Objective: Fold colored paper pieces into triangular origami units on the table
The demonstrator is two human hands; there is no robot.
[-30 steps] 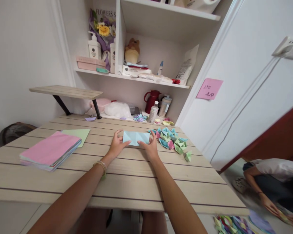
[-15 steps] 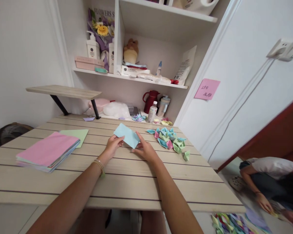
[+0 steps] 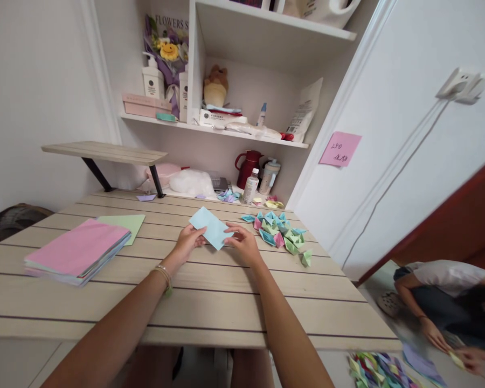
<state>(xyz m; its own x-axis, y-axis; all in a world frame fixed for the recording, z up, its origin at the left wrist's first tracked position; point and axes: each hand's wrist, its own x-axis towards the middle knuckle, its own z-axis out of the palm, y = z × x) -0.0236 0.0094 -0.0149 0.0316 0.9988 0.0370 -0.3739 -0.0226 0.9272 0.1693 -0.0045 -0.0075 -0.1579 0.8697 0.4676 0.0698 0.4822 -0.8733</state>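
Observation:
A light blue sheet of paper (image 3: 210, 227), with a crease across its middle, is held up just above the table between both hands. My left hand (image 3: 189, 241) pinches its lower left edge, thumb on top. At its right end, the fingers and thumb of my right hand (image 3: 244, 243) close on the corner. To the right of that hand lies a cluster of folded paper boats (image 3: 272, 229) in blue, green and pink. On the left rests a stack of coloured paper (image 3: 78, 248), pink on top, with a green sheet (image 3: 134, 225) partly under it.
Behind the table (image 3: 178, 307) stand a clear bottle (image 3: 250, 186), a red jug (image 3: 248, 168) and a light-coloured cup (image 3: 270, 177). A small raised shelf (image 3: 105, 153) sits at the back left. On the floor at right, a person (image 3: 440, 291) crouches near a pile of folded papers (image 3: 375, 371).
The blue sheet has tilted a little and shows its crease more clearly. My right hand has shifted its fingers from along the edge to the right corner.

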